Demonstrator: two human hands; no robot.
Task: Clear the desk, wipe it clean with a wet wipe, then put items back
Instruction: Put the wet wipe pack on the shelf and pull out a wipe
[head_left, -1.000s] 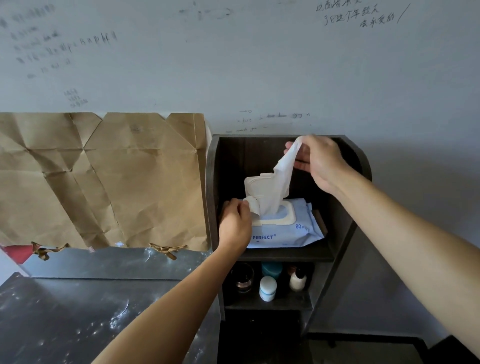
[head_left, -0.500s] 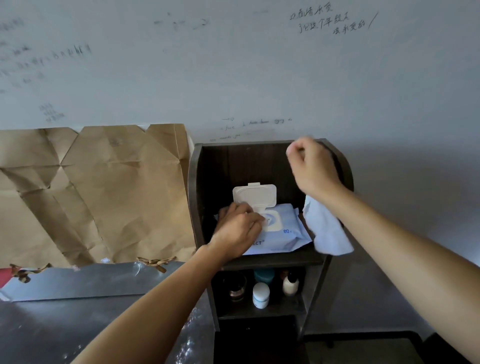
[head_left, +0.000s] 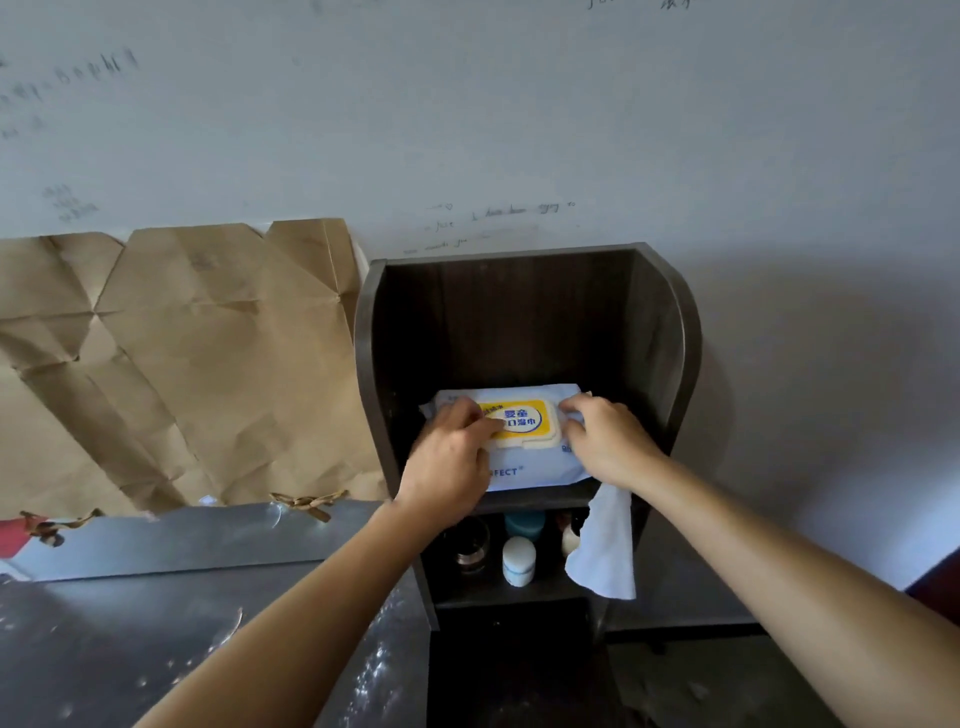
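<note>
A blue wet-wipe pack (head_left: 530, 470) lies on the top shelf of a dark wooden shelf unit (head_left: 660, 332). Its lid (head_left: 524, 421), with a yellow label, is down flat on the pack. My left hand (head_left: 449, 457) rests on the pack's left side, fingers on the lid's left edge. My right hand (head_left: 605, 439) presses on the lid's right end while holding a white wet wipe (head_left: 605, 545), which hangs below the hand in front of the lower shelf.
The lower shelf holds a dark jar (head_left: 470, 545), a white bottle (head_left: 518, 561) and a teal container (head_left: 524, 522). A grey desk (head_left: 156, 623) with a shiny surface lies at lower left. Creased brown paper (head_left: 182, 364) covers the wall behind it.
The wipe came fully out of the pack in my right hand. The lid went from standing open to flat on the pack, and both hands came down onto it.
</note>
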